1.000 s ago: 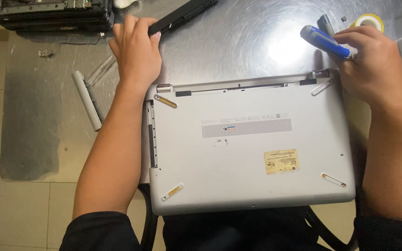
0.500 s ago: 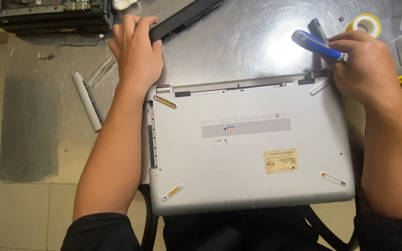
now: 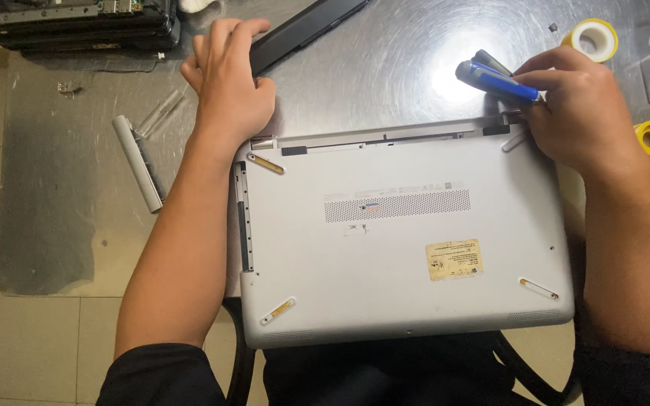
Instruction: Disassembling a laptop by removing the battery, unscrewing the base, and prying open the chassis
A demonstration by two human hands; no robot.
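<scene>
Laptop (image 3: 408, 240), one, underside up; right hand (image 3: 577, 113) grips one blue screwdriver (image 3: 494, 80).

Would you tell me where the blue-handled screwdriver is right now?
In the head view, the blue-handled screwdriver is in the right hand, above the silver laptop's far right corner.

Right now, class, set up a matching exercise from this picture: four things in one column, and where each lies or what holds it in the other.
Things:
1. screwdriver
2. laptop
3. tape roll
4. grey strip

Places:
A. upside down at the table's near edge
B. held in the right hand
C. flat, left of the left forearm
D. far right, past the right hand

Pairs: 1-B, 2-A, 3-D, 4-C
</scene>
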